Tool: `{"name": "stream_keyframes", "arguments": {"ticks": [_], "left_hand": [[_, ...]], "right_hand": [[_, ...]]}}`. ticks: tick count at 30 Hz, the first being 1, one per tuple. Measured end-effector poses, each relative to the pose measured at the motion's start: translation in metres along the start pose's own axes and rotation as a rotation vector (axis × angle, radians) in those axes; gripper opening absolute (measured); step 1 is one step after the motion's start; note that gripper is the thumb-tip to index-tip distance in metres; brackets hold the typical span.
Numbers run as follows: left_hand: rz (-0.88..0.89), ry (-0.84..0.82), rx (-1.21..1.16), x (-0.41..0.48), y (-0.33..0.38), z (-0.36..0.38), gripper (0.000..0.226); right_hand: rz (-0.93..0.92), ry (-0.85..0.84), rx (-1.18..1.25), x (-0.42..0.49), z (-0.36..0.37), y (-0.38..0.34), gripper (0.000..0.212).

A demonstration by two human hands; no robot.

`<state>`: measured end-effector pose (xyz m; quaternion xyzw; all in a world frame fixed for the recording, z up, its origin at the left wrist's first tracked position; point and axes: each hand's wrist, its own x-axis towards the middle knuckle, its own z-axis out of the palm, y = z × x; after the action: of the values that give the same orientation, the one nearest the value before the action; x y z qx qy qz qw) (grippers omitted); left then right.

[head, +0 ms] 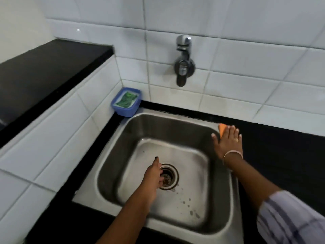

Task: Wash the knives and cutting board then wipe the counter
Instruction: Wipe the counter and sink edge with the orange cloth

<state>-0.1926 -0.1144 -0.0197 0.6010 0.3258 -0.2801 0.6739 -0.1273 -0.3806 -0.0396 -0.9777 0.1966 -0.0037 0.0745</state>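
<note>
The orange cloth [222, 129] lies on the black table [281, 155] at the far right corner of the steel sink [234, 191], mostly covered by the right hand [228, 141]. Only its far edge shows past the fingertips. That hand's grip is apart: the fingers are straight and spread, pressing flat on the cloth, with the thumb reaching over the sink rim. A ring [236, 139] sits on one finger, a thin bracelet [233, 154] on the wrist, and a striped sleeve [290, 217] covers the upper forearm. The left hand [153, 178] hangs inside the sink just beside the drain [169, 176], thumb raised, fingers loosely bent with nothing seen in them, so its grip is slack. Drops of water dot the sink floor near the drain. A chrome tap [183, 60] juts from the white tiled wall [246, 32] above. At the far left corner of the sink stands a blue tub [125, 111] holding a green scouring pad [127, 99]. A raised black ledge [44, 67] runs along the left.
</note>
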Motion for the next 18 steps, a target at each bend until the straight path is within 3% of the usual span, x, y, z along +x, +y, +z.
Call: {"name": "stream_keyframes", "arguments": {"ticks": [4,8,12,15,18], "left_hand": [[-0.007,0.04,-0.069,0.004,0.01,-0.027,0.035],[-0.002,0.04,-0.062,0.015,0.012,-0.044,0.049],[-0.016,0.012,-0.075,0.02,0.013,-0.049,0.056],[0.01,0.013,-0.117,0.019,0.012,-0.049,0.054],[0.04,0.046,-0.169,0.015,0.008,-0.046,0.045]], "right_hand": [[-0.177,0.026,-0.052,0.04,0.007,-0.044,0.068],[-0.277,-0.015,-0.084,0.05,0.013,-0.092,0.072],[-0.509,-0.072,-0.092,0.036,0.021,-0.131,0.075],[-0.632,-0.231,0.103,-0.009,0.025,-0.164,0.07],[-0.495,-0.349,0.521,-0.068,0.033,-0.182,0.058]]}}
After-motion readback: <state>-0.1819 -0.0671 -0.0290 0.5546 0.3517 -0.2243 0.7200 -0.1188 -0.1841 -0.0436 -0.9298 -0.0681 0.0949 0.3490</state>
